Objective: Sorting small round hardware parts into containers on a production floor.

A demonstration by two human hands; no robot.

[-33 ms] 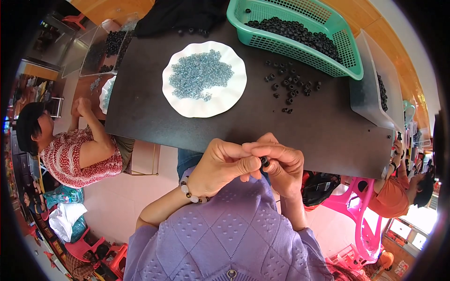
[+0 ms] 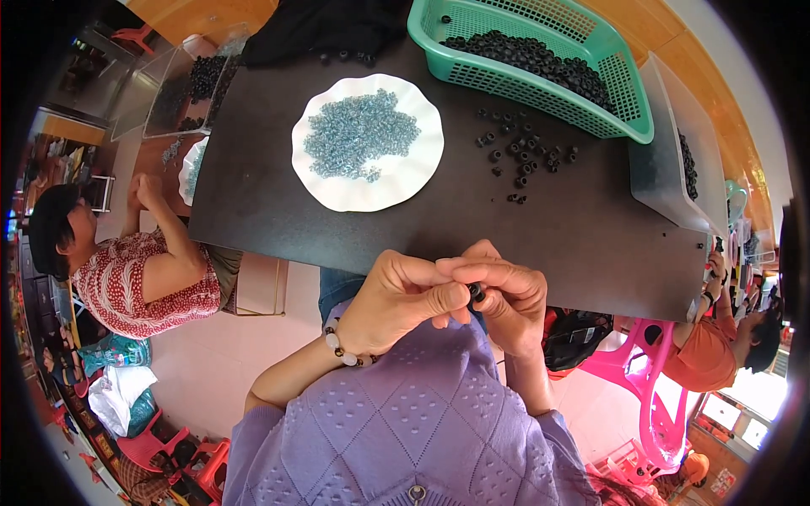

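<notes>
In front of my chest, just past the table's near edge, both hands meet at a small black ring-shaped piece [image 2: 476,291]. My right hand [image 2: 511,297] pinches it between thumb and fingers. The thumb of my left hand [image 2: 403,295] presses against its side, and the left fingers are bent in behind, partly hidden. Beyond them a white scalloped plate [image 2: 363,198] holds many small clear blue-grey pieces [image 2: 359,135]. To its right, loose black pieces [image 2: 523,152] like the held one lie scattered on the dark table [image 2: 422,232].
A green mesh basket [image 2: 540,105] with black pieces stands at the far right, beside a clear plastic bin [image 2: 666,169]. Black cloth [image 2: 325,29] lies at the far edge. One person [image 2: 143,261] sits at the left; another [image 2: 709,350] is at the right near a pink stool [image 2: 645,388].
</notes>
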